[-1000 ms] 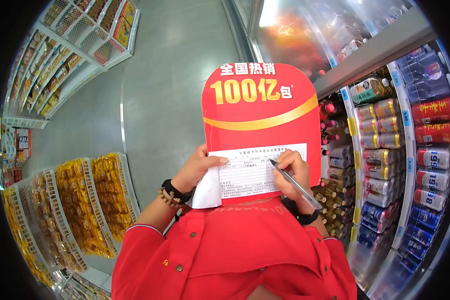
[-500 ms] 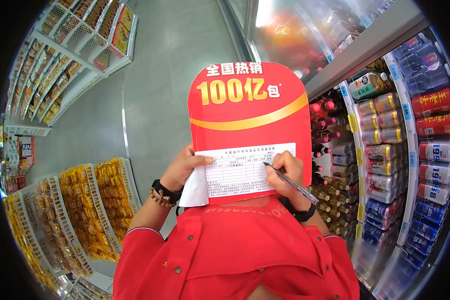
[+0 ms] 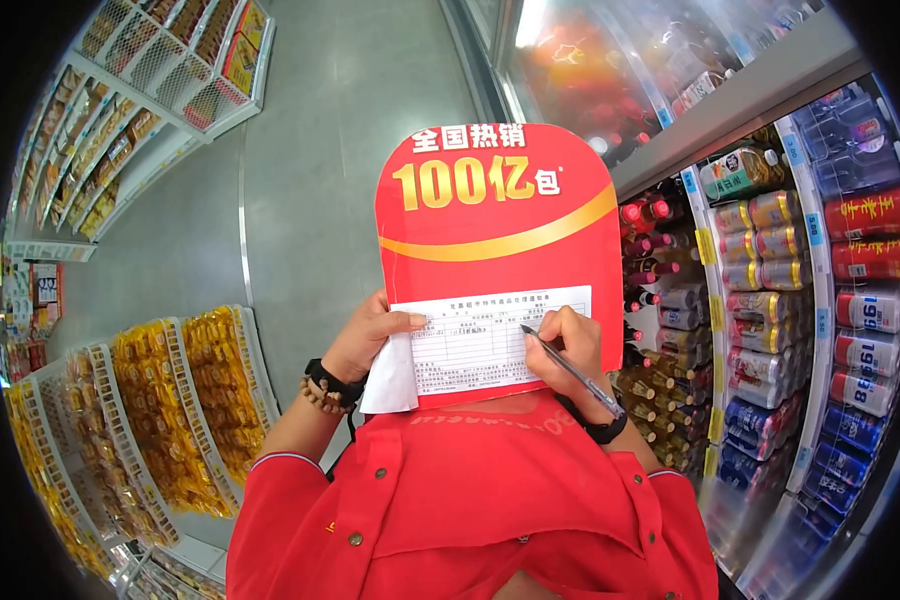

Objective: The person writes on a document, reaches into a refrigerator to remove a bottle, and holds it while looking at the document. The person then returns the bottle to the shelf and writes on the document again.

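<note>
A red cardboard sign [image 3: 500, 225] with gold and white lettering is held in front of my chest. On its lower part lies a printed paper form [image 3: 470, 355] with a table and a line of handwriting. My left hand [image 3: 368, 338] grips the left edge of sign and form, thumb on top; a folded white sheet [image 3: 392, 378] hangs below the thumb. In my right hand [image 3: 573, 345] is a pen [image 3: 585, 380], pinched with its tip at the form's table, right of the handwriting.
At right stands a drinks cooler with packs of cans [image 3: 765, 320] and bottles [image 3: 660, 400], its door frame [image 3: 740, 105] angled above. Racks of yellow packaged snacks [image 3: 160, 400] are at lower left. More shelves [image 3: 120, 150] stand at upper left, beside a grey floor aisle [image 3: 315, 180].
The pen tip has shifted slightly left on the form, with my right hand moving a little the same way. My left hand keeps its hold on the sign.
</note>
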Action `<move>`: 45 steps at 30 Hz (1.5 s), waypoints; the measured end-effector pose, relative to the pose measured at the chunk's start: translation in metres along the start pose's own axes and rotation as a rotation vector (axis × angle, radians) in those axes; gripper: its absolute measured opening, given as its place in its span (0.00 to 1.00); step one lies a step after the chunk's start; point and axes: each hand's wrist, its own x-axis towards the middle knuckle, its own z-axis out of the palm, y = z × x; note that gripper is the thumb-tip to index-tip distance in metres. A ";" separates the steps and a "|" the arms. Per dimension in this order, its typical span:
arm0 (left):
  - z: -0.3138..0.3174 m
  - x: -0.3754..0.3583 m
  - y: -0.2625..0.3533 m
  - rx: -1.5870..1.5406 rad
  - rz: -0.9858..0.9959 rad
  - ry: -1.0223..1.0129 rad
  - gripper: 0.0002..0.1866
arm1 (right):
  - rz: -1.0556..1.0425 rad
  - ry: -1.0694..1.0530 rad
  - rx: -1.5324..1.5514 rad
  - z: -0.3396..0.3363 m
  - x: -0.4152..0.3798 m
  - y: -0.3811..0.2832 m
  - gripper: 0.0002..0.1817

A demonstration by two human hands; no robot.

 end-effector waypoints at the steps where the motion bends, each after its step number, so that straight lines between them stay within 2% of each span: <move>1: -0.001 0.000 0.000 0.010 -0.002 -0.001 0.19 | 0.021 0.024 0.016 0.000 -0.001 0.002 0.14; 6: -0.004 0.000 -0.001 -0.004 0.003 -0.016 0.19 | 0.078 0.058 0.030 -0.004 -0.004 0.006 0.14; 15: -0.009 0.001 -0.006 -0.016 0.004 -0.018 0.20 | 0.041 0.012 -0.067 -0.004 -0.001 0.001 0.14; 18: -0.007 0.001 -0.006 -0.014 0.009 -0.017 0.20 | 0.101 0.078 -0.001 0.000 -0.003 0.005 0.13; 21: -0.007 0.001 -0.005 -0.007 0.012 -0.013 0.20 | 0.207 0.130 0.195 -0.002 -0.002 -0.001 0.13; 28: -0.006 0.001 -0.002 0.009 0.013 -0.027 0.19 | -0.052 -0.069 -0.027 0.005 -0.003 -0.010 0.13; 29: -0.005 0.001 -0.003 0.011 0.014 -0.021 0.19 | -0.078 -0.034 -0.031 0.005 -0.002 -0.008 0.13; 32: -0.004 0.002 -0.003 0.007 0.013 -0.011 0.18 | -0.005 -0.004 0.016 0.006 -0.003 -0.004 0.14; 45: -0.008 0.003 -0.006 -0.005 0.000 -0.012 0.21 | -0.076 -0.062 -0.044 0.004 0.002 -0.001 0.14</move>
